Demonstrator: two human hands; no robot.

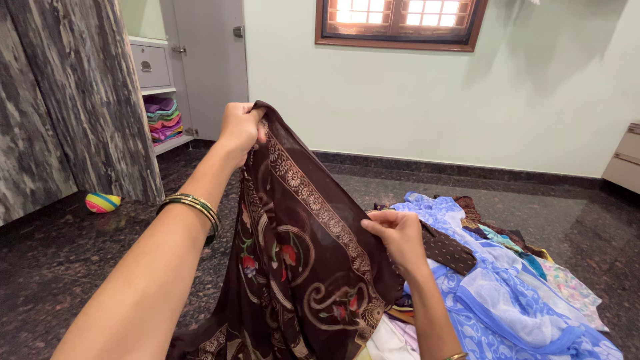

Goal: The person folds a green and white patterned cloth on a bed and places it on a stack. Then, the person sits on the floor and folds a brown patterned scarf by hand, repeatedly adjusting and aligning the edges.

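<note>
Both hands pinch the bordered edge of the brown floral cloth [300,267], left hand [239,130] fisted high, right hand [399,237] closed lower (fingers partly hidden); it hangs limp above the floor [80,267] beside the clothes pile [507,293]; probably thin, light, slippery, best gripped along that border.

Left hand [239,128] raised high, arm stretched forward and up from lower left, fist closed, knuckles toward camera, pinching top edge of brown cloth [300,253]. Bangles circle left forearm below wrist. Right hand [398,235] lower, right of cloth, forearm rising from bottom edge, fingers curled, thumb on top, gripping cloth's right border. Hands well apart, left above and farther out than right.
</note>
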